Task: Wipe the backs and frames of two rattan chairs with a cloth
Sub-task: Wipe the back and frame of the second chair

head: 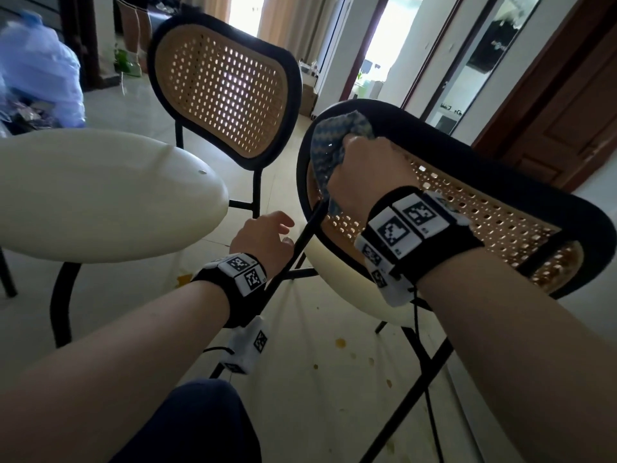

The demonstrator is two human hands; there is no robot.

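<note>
Midway at best, by the look of it: right hand (pixel 367 172) clenched on cloth (pixel 329 145) against near chair (pixel 500 208) back rim at 1 o'clock, left hand (pixel 263 238) loose-fingered, empty, beside its strut; far chair (pixel 220 95) at 11 o'clock untouched.

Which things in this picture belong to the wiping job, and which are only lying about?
Belong to the job:
- cloth, gripped in the right hand
- near chair, where the cloth presses on its black frame
- far chair
- left hand, open beside the near chair's back post

Only lying about:
- blue bag
- cardboard box
- yellow spots on the floor
</note>
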